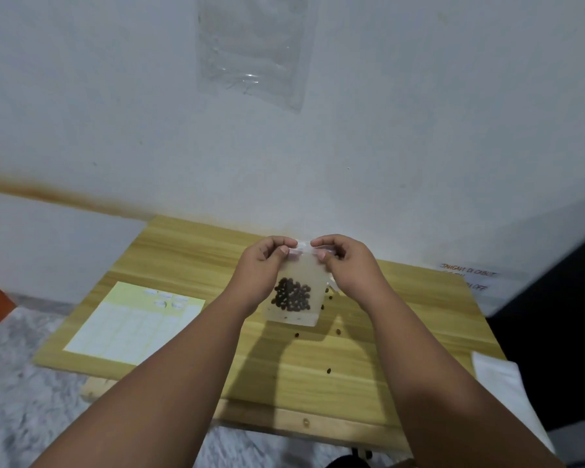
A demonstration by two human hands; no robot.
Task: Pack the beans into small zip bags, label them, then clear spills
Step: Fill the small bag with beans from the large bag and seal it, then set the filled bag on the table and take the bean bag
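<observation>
A small clear zip bag (pixel 301 278) hangs upright above the wooden table (pixel 190 251), with a cluster of dark beans (pixel 291 294) in its lower half. My left hand (pixel 262 265) pinches the bag's top edge at its left end. My right hand (pixel 347 261) pinches the same edge at its right end. Several loose beans (pixel 329 370) lie scattered on the table below and to the right of the bag. A sheet of white labels (pixel 129 327) lies flat on the left part of the table, with a few labels peeled near its top.
A white paper or cloth (pixel 500 383) lies at the table's right edge. The table stands against a white wall, where a clear plastic bag (pixel 254 49) hangs. A handwritten note (pixel 466 276) is on the wall at right. Grey carpet (pixel 24 393) covers the floor.
</observation>
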